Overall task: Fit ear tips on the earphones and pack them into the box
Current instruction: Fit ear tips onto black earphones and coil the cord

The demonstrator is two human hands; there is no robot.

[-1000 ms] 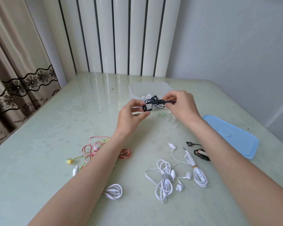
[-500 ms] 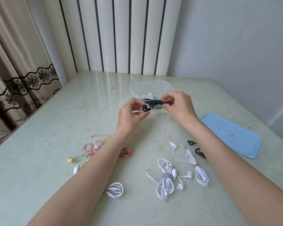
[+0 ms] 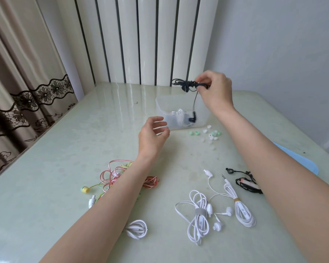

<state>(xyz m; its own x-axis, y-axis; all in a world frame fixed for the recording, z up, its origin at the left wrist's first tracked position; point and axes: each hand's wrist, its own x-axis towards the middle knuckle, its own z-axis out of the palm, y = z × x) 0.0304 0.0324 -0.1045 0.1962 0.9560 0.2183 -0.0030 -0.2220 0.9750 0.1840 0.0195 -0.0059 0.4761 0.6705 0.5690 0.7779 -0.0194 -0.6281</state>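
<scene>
My right hand (image 3: 215, 90) pinches a bundled pair of black earphones (image 3: 186, 84) above the clear plastic box (image 3: 160, 104). One black earbud (image 3: 191, 119) dangles on its cable down inside the box, where white earphones (image 3: 179, 112) lie. My left hand (image 3: 153, 136) hovers empty with fingers spread, just left of the box's near corner. Loose green and clear ear tips (image 3: 209, 135) lie on the table right of the box.
Nearer me lie white earphone bundles (image 3: 198, 215), (image 3: 242, 207), (image 3: 137, 228), a pink and green tangle (image 3: 120, 175) and a black pair (image 3: 247, 184). The blue lid (image 3: 296, 160) sits at right behind my forearm. A radiator backs the table; curtains hang left.
My right hand has lifted the black earphones up over the box and one bud now hangs inside it. My left hand has let go and drawn back, open.
</scene>
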